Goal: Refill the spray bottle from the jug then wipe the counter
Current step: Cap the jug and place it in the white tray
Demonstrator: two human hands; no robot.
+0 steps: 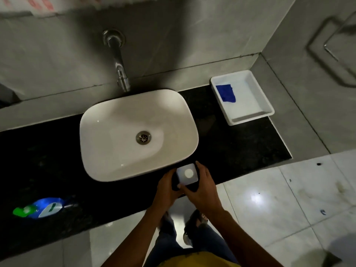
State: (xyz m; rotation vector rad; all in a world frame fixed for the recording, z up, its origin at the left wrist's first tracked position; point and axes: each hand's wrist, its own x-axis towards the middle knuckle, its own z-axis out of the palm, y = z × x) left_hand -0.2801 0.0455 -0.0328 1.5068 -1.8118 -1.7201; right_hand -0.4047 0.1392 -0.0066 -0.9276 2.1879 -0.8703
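Observation:
A white, square-shouldered container (pixel 187 174) with a round white cap stands at the front edge of the black counter (pixel 231 151), seen from above. My left hand (pixel 166 187) grips its left side and my right hand (pixel 202 186) wraps round its right side. Its lower body is hidden by my hands. A blue bottle (pixel 47 206) with a green cap and a white label lies on its side at the counter's left end. A blue cloth (pixel 225 92) lies in a white tray (pixel 250 116) at the counter's back right.
A white basin (pixel 115 143) sits mid-counter under a chrome wall tap (pixel 119 62), just left of my hands. Grey tiled walls close the back and right. A pale tiled floor (pixel 269 199) lies below the counter edge, where my feet stand.

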